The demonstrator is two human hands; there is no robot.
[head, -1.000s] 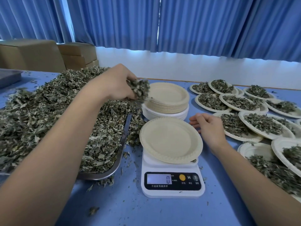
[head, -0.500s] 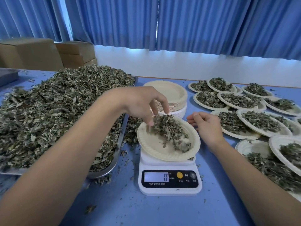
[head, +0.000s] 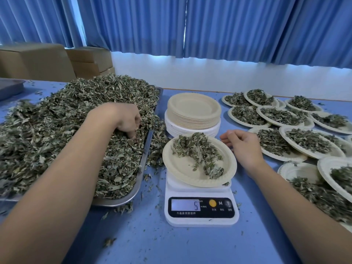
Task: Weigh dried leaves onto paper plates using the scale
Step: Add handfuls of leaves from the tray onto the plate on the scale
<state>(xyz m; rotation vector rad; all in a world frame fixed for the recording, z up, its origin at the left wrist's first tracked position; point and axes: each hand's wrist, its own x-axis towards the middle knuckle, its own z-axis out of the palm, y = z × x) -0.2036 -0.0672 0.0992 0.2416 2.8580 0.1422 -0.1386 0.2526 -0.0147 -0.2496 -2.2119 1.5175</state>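
Change: the left hand (head: 126,119), which a moment ago let a bunch fall on the paper plate (head: 177,168), has gone back to the heap of dried leaves (head: 66,121) in the middle left of the frame.
Display: the scale display (head: 185,205) showed 0 before and now shows 5.
Meaning: the first portion is registered, and I judge that it is not enough yet, so the hand fetches more (the target weight is not shown anywhere).
Task's thing: the portion of leaves (head: 198,149) lies on the upper right part of the plate, which sits on the scale (head: 200,220) at lower centre.
Left hand state: fingers curled down into the heap over the metal tray (head: 141,172); whether they already hold a bunch I cannot tell.
Right hand state: the right hand (head: 242,147) stays just beside the plate's right rim, fingers loosely bent, holding nothing.
Writing: "5" on the display, the letter "M" beside a yellow button; small Chinese characters under the display and buttons, too small to read surely. No brand is legible.
Others: stack of empty plates (head: 192,111) above the scale; filled plates (head: 304,141) on the right of the table (head: 171,244).
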